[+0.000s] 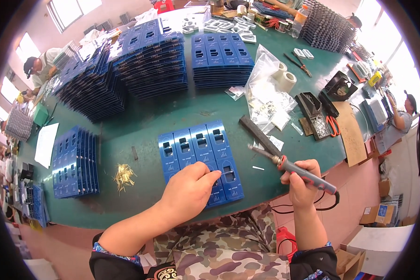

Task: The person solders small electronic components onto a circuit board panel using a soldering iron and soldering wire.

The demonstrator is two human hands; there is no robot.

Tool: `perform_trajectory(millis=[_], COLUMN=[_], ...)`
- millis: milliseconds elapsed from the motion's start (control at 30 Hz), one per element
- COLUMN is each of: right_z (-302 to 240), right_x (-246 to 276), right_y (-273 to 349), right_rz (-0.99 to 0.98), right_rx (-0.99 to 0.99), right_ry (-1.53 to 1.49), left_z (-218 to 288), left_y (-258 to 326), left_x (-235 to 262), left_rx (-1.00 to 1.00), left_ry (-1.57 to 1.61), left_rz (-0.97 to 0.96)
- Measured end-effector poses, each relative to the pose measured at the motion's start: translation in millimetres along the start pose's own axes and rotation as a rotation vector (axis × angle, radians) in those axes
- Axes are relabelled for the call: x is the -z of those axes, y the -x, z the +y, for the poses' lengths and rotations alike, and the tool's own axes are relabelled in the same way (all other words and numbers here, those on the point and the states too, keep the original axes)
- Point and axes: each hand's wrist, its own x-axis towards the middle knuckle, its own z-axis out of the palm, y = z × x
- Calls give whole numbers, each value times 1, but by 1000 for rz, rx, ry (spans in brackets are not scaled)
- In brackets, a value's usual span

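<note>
A blue panel (186, 161) with rows of rectangular cut-outs lies flat on the green table in front of me. Over its lower half rests my left hand (186, 189), thumb and forefinger pinched beside a cut-out on the right. Something thin and pale shows at those fingertips; it is too small to name. My right hand (303, 182) is wrapped around the grey and red handle of a soldering iron (308, 176). The iron's metal tip points up and left, right of the panel and apart from it. Its black cord loops below the hand.
Stacks of blue panels (149, 60) stand at the back, with a smaller stack (74, 163) at left. Near that one lies a pile of yellowish clippings (124, 177). A dark bar (261, 136), plastic bag (261, 86), parts tray (318, 123) and orange-handled scissors (332, 126) sit to the right.
</note>
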Motion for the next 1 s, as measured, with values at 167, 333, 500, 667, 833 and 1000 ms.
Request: perform_trajectory(millis=[167,333,500,667,833,1000], right_z=[13,11,14,17,21,23], right_x=[2,-6,-4,-6,-2,-3], right_y=[2,6,6,6,8,7], right_rz=[-12,25,-47,-71,-142,-167], right_rx=[29,-50,21,71,129,155], right_ry=[3,47,182,185,259,269], left_z=[-2,-4,-6,-6,-6,-7], left_y=[-2,-2,-2,-2,-2,-1], left_x=[-1,-3,-6,-6,-6,-8], left_rx=[-10,-23,-29,-40,-43,-34], left_ry=[-29,-42,-60,-66,-66,-70], left_rz=[-7,-14,1,-4,-8,7])
